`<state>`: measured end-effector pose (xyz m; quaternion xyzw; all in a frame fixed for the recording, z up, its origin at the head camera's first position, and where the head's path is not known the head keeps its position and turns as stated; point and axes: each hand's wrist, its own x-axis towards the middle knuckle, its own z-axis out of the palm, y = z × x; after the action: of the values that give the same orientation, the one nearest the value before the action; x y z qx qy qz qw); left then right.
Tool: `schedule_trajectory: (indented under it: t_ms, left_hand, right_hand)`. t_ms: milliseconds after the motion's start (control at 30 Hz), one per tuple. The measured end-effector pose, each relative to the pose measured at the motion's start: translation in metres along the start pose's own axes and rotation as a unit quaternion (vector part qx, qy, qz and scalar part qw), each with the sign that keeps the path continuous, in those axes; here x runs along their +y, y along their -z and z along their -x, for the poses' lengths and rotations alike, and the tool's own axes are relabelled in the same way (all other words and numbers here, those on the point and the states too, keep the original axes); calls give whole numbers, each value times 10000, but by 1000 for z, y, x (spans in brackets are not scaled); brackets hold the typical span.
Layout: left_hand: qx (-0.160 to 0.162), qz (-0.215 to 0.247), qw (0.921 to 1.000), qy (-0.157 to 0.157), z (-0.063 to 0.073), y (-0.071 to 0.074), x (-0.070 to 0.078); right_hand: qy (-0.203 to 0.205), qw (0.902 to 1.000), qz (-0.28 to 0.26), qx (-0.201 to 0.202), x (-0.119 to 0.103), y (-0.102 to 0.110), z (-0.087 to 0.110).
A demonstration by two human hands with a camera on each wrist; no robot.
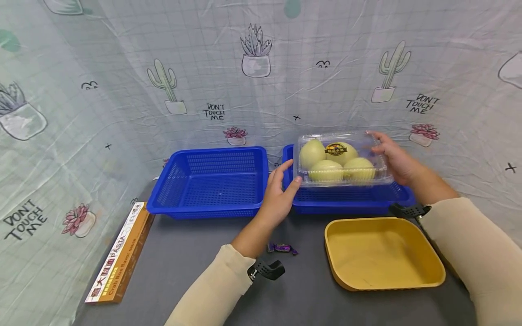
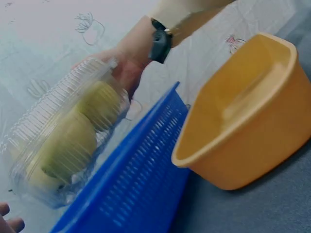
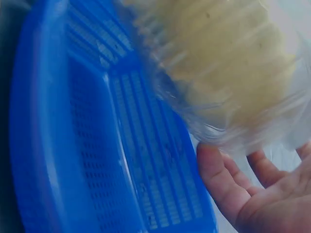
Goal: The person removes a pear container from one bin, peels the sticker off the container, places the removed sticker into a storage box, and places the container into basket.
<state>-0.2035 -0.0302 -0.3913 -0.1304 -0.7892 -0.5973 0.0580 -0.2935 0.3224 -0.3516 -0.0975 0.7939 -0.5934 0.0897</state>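
A clear plastic fruit box (image 1: 340, 176) with several pale yellow-green fruits (image 1: 313, 154) is held tilted above the right blue basket (image 1: 350, 207). My right hand (image 1: 393, 156) grips the box's right end; in the right wrist view, a fingertip (image 3: 210, 153) meets the plastic. My left hand (image 1: 279, 192) is at the box's left end, thumb and fingers spread. In the left wrist view, its fingertips (image 2: 12, 224) show at the lower left corner, slightly apart from the box. The fruit box hides part of the basket's inside.
Left of the hands stands another blue basket (image 1: 220, 190). A yellow tub (image 1: 383, 253) sits in front of the right basket. A purple-wrapped candy (image 1: 282, 248) lies near my left wrist. At the far left is a pasta box (image 1: 118, 258). A printed curtain (image 1: 318, 90) hangs behind.
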Motion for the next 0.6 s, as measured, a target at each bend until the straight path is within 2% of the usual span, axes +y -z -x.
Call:
schedule_trajectory:
  t_ms: [133, 300, 467, 600]
  left_hand:
    - [81, 225, 9997, -61, 0, 8, 5]
    - [191, 356, 9992, -6, 4, 22, 12]
    - [316, 378, 9988, 44, 10, 41, 16]
    - [378, 403, 9984, 115, 20, 59, 18]
  right_hand:
    - [65, 9998, -116, 117, -9, -18, 7]
    - [33, 9984, -531, 186, -21, -41, 16]
    - [-3, 9972, -690, 273, -35, -66, 26]
    - [-105, 9966, -800, 189, -46, -87, 33]
